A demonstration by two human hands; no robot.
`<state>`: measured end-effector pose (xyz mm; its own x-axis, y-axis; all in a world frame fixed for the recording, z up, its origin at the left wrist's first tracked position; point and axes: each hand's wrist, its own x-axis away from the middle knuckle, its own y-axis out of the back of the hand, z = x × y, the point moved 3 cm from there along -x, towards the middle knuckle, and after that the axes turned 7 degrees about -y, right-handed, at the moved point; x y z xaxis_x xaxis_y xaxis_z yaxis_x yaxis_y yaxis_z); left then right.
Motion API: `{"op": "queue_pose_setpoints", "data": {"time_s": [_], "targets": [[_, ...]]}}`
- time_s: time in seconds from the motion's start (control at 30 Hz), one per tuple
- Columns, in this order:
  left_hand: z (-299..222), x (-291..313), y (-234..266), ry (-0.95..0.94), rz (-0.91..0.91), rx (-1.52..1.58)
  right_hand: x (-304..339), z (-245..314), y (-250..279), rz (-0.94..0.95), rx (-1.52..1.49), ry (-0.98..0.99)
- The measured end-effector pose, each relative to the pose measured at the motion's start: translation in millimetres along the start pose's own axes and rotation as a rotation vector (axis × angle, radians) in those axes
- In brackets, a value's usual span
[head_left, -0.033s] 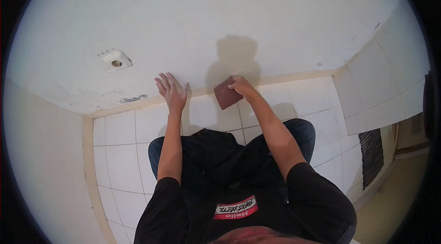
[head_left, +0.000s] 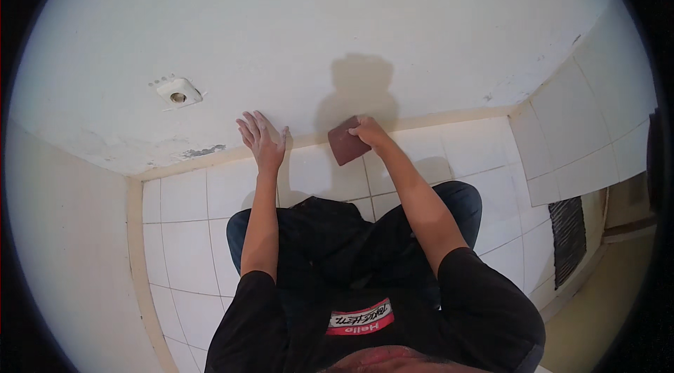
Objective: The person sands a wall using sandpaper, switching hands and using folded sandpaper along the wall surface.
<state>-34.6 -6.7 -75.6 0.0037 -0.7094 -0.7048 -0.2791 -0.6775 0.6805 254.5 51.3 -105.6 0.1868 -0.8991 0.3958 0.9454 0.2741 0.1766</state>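
My right hand (head_left: 368,134) pinches a reddish-brown square sheet of sandpaper (head_left: 347,145) by its upper right corner, thumb on top. The sheet hangs tilted close to the foot of the white wall (head_left: 435,43), in front of the cream skirting strip (head_left: 435,119). Whether it touches the wall I cannot tell. My left hand (head_left: 265,146) is raised against the lower wall with its fingers spread, and nothing is in it. Pale dust coats its fingers. The shadow of my head and shoulders falls on the wall above the sandpaper.
A white wall socket plate (head_left: 180,92) with a round hole sits to the left. Below it the paint is peeling in a dark patch (head_left: 203,151). White floor tiles (head_left: 182,254) surround my folded legs. A black ridged mat or grate (head_left: 567,240) lies at the right, below a tiled side wall (head_left: 583,113).
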Motion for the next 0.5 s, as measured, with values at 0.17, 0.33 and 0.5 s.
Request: {"op": "queue_pose_setpoints", "data": {"time_s": [0.17,0.33,0.5], "targets": [[-8,-6,-6,-0.004,0.011,0.016,-20,-5,13,-0.095,0.059,0.168],[1,0,0,0.009,0.004,0.016,4,44,6,-0.106,-0.057,0.412],[5,3,1,0.015,0.012,0.012,23,59,8,0.043,-0.292,0.302]]}}
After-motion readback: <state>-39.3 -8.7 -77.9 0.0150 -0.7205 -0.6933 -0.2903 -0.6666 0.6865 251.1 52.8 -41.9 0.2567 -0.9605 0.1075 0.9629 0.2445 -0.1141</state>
